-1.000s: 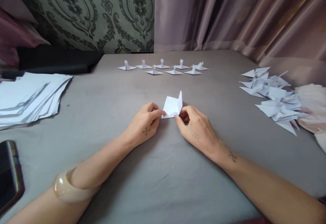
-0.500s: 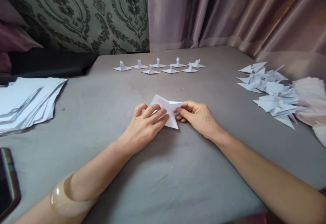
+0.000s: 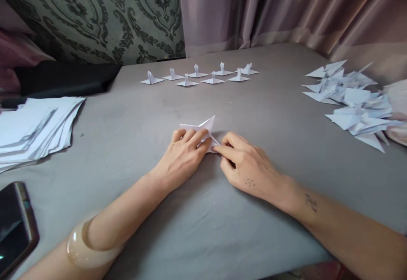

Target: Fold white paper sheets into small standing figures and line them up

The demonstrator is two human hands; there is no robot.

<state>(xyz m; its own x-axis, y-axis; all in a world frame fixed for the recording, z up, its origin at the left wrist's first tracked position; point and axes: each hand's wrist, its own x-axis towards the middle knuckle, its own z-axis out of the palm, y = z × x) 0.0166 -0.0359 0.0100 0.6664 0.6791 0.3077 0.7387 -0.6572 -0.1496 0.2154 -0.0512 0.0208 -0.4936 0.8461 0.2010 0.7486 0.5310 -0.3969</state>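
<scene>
One folded white paper is lying under our gripping left hand while our right hand is pinching its right edge. We are judging it light, crisp, easily creased, best held by the edges.

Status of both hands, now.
Left hand: fingers over the folded white paper; whether closed can't be told.
Right hand: fingers touching the paper's right side; grip can't be told.
</scene>
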